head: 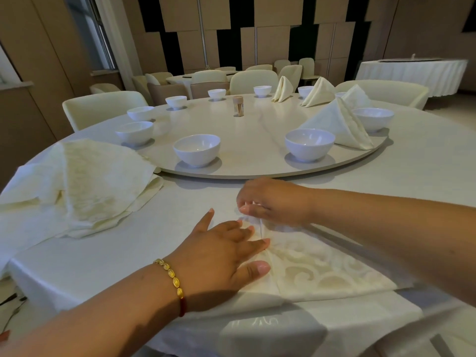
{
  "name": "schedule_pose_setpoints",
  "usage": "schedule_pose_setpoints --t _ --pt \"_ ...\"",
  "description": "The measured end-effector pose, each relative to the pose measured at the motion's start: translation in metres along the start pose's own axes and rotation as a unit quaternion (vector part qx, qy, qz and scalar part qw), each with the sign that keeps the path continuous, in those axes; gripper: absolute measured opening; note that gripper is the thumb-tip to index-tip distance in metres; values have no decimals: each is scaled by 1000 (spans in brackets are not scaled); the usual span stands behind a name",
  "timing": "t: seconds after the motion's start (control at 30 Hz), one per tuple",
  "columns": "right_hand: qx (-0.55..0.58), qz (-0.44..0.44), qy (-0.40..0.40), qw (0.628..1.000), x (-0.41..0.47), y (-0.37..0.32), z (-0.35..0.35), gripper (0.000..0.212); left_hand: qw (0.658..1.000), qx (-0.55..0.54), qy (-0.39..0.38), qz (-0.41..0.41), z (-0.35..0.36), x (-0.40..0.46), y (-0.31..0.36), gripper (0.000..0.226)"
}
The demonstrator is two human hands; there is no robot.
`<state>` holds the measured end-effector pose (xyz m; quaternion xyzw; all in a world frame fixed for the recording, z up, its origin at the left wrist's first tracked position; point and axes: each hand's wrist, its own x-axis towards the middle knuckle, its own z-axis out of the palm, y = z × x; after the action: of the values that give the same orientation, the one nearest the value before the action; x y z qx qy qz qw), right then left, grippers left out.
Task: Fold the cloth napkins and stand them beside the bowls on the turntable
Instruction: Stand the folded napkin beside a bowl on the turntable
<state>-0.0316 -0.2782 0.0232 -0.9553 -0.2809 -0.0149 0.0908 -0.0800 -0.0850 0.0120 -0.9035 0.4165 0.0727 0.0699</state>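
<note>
So far done: we count four folded napkins (337, 124) standing beside bowls (309, 144) on the turntable (247, 140).
Left: a stack (85, 184) waits on the bench (108, 243).
Left hand (221, 251): flat, fingers straight, pressing the napkin (309, 269) at the bench's near edge.
Right hand (270, 199): grip pinching its top corner.
</note>
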Motion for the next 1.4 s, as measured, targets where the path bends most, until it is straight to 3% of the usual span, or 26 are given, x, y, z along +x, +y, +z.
schedule_pose_setpoints --t 0.1,0.27,0.4,0.53,0.7,0.9,0.97,1.0,1.07,1.13,1.17,1.23,1.3,1.4 --pt "4 -15 -24 1000 14 2 12 31 1000 1 -7 -2 0 0 0 72" --pt "24 30 -40 998 11 2 18 38 1000 -11 -24 -2 -10 -1 0 67" --pt "-18 143 6 989 -1 6 19 40 1000 -26 -16 -7 -20 0 -3 69" --pt "-53 300 57 951 -23 14 28 32 994 -99 19 -42 -18 -8 14 75" --pt "-66 415 38 907 -48 8 29 30 984 -146 14 -103 -1 -10 39 85" --pt "-68 436 -12 897 -63 1 26 31 987 -97 3 -131 16 0 51 93" --pt "-118 418 -21 901 -63 2 28 31 988 -79 12 -135 19 1 52 91" --pt "-151 404 15 902 -64 0 27 30 988 -75 18 -137 20 1 53 90" --pt "-198 331 189 903 -68 -4 24 37 987 -73 26 -140 22 2 53 87" --pt "-128 195 313 921 -71 -15 21 55 987 -73 31 -140 23 2 52 86" --pt "-67 127 309 940 -73 -23 19 66 987 -73 37 -138 24 2 52 86" --pt "62 74 188 977 -77 -39 22 78 987 -74 55 -130 25 2 52 86" --pt "138 92 45 985 -82 -45 26 76 987 -74 65 -125 25 2 53 86" --pt "117 115 -82 983 -88 -44 26 79 987 -78 66 -127 25 2 54 84"
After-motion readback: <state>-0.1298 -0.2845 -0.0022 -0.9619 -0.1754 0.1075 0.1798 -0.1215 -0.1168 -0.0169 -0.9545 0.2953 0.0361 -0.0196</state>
